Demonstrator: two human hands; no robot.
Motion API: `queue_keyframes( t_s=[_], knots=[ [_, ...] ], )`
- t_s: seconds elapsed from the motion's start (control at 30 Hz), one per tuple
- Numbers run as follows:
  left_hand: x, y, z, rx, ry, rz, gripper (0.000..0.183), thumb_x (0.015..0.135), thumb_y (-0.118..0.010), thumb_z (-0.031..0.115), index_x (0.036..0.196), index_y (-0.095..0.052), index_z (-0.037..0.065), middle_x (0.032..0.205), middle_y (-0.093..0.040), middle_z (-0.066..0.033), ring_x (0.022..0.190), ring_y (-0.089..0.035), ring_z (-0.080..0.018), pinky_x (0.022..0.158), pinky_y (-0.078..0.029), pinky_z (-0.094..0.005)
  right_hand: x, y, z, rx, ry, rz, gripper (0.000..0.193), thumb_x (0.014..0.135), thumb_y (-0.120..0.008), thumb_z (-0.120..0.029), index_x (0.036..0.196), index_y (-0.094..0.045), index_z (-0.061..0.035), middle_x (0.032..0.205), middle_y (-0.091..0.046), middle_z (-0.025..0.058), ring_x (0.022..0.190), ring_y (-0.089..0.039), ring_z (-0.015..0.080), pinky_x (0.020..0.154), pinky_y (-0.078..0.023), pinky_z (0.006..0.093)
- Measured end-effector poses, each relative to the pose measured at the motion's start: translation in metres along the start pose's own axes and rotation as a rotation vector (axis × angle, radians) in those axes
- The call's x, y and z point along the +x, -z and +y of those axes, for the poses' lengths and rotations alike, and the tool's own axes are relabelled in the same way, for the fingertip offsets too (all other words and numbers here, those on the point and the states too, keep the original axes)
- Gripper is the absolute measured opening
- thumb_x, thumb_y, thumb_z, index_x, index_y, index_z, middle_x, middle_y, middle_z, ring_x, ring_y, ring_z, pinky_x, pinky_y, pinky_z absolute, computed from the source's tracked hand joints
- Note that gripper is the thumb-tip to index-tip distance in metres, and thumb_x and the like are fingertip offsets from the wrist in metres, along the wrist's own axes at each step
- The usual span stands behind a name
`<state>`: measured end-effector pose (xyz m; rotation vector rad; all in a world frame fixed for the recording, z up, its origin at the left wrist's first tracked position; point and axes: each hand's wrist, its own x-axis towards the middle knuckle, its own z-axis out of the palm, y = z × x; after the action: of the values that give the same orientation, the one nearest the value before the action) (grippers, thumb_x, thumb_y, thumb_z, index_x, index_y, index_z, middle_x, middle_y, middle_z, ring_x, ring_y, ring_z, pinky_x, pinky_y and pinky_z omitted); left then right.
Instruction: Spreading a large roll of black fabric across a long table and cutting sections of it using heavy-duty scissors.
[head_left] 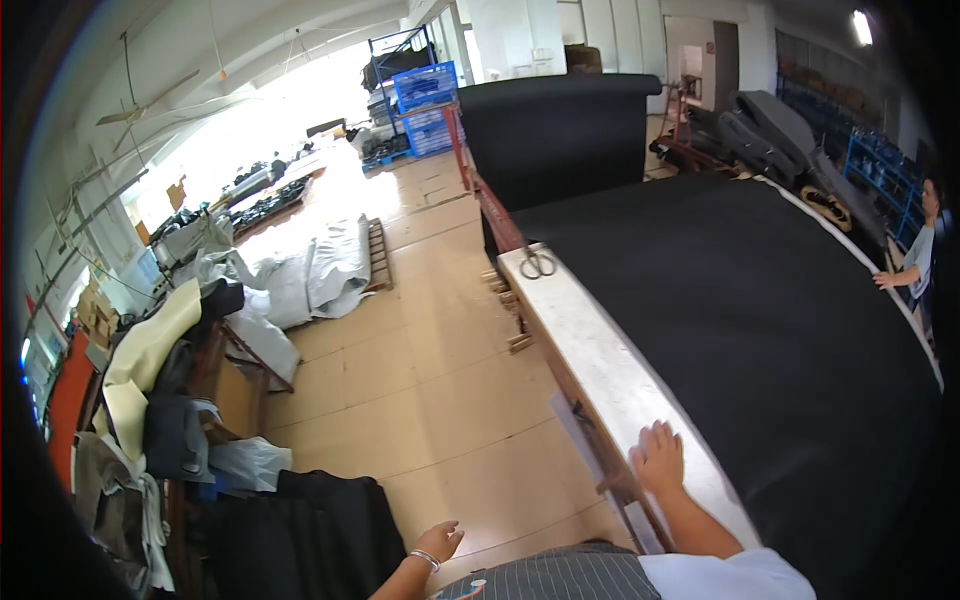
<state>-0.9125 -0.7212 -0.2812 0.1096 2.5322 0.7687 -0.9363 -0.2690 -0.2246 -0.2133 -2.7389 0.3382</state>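
My right hand (660,460) rests on the white edge strip of a long table (600,360), fingers stretched out and holding nothing. Next to it a wide sheet of black material (720,300) covers most of the tabletop. My left hand (441,541), with a bracelet at the wrist, hangs over the tan floor beside my striped apron (560,574); its fingers are loosely extended with nothing in them. At the table's far left corner lies a pair of scissors (537,265), apart from both hands. A large black roll (555,130) is mounted at the far end, its material running down to the table.
Across the table stands another person (920,262), one hand on its far edge. Folded black material (300,530) lies at my lower left, near a cream roll (145,360). Silvery wrapped bundles (320,270) and blue crates (425,95) stand farther off. Grey rolls (770,135) lie back right.
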Motion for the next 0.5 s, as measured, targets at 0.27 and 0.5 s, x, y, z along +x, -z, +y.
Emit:
queue_keyframes(
  t_s=[0.27, 0.5],
  knots=[
    [0.070, -0.023, -0.082, -0.228, 0.073, 0.034, 0.045, 0.088, -0.053, 0.037, 0.117, -0.058, 0.003, 0.106, -0.063, -0.0202, 0.096, -0.063, -0.0304, 0.084, -0.048, -0.0360, 0.166, -0.054, -0.031, 0.012, 0.050, -0.034, 0.050, 0.082, -0.055, -0.031, 0.123, -0.050, -0.0023, 0.132, -0.042, 0.0228, 0.127, -0.035, 0.0366, 0.106, -0.026, 0.0487],
    [0.213, 0.044, -0.089, -0.450, 0.178, -0.010, 0.046, 0.089, -0.054, 0.038, 0.117, -0.057, 0.002, 0.095, -0.067, -0.0118, 0.087, -0.064, -0.0162, 0.079, -0.048, -0.0269, 0.299, -0.097, -0.059, 0.107, 0.117, -0.097, 0.059, 0.082, -0.056, -0.034, 0.131, -0.043, -0.0038, 0.138, -0.036, 0.0232, 0.128, -0.033, 0.0367, 0.106, -0.026, 0.0455]
  ],
)
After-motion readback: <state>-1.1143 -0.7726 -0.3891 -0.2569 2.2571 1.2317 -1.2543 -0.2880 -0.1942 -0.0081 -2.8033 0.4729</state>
